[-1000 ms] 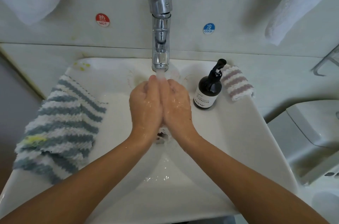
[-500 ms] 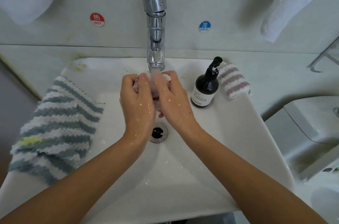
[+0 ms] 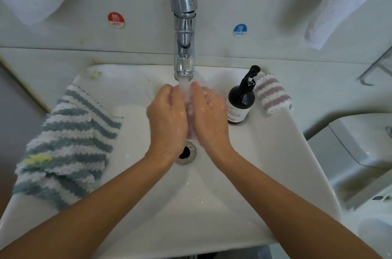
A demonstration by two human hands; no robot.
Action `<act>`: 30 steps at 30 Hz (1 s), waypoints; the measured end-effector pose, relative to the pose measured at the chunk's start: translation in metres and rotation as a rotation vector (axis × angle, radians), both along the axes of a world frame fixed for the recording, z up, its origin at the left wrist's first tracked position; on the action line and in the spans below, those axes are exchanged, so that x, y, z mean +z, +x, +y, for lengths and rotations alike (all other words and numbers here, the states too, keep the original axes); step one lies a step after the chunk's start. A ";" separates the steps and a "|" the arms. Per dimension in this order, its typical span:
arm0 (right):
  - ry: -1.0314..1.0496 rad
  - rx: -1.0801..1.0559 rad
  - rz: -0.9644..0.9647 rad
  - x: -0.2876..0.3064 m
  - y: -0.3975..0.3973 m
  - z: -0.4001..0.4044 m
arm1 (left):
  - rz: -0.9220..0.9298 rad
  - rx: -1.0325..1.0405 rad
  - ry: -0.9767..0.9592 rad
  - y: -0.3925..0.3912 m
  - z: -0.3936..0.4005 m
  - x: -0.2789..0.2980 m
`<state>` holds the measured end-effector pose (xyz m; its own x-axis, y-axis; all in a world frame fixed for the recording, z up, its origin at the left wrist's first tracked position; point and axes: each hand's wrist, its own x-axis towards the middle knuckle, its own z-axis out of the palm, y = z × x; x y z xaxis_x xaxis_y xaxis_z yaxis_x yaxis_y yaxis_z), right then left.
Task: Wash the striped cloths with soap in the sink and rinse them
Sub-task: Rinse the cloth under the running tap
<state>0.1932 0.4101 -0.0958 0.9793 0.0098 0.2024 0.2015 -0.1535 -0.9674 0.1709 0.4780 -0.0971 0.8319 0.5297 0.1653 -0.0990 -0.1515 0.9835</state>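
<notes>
Water pours from the tap (image 3: 184,31) straight down between both hands, held over the drain (image 3: 186,152) in the middle of the sink (image 3: 265,163). Left hand (image 3: 167,118) and right hand (image 3: 210,116) are pressed palm to palm, fingers curled shut around something pale and wet; only a sliver shows in the gap, so it looks like a small cloth (image 3: 190,108), though I can't be certain. My read: this is the rinse step, squeezing that bundle under the stream. Blue striped cloth (image 3: 67,146) lies draped over the sink's left rim, a yellow stain at its near corner, untouched for now. Pink striped cloth (image 3: 272,94) sits folded at the back right corner, just behind the soap bottle (image 3: 241,101). Next up, probably: wring out what's in the hands, set it aside, then reach for another cloth and press the pump for soap. The blue one, with that stain, will want firm scrubbing.
</notes>
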 end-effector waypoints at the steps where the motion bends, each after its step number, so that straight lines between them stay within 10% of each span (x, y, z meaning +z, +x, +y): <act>1: -0.016 0.033 0.000 0.000 -0.005 0.002 | 0.027 0.002 -0.046 0.004 0.005 -0.002; 30: 0.062 0.018 0.183 -0.007 -0.008 0.009 | 0.080 -0.004 -0.028 -0.003 -0.004 -0.016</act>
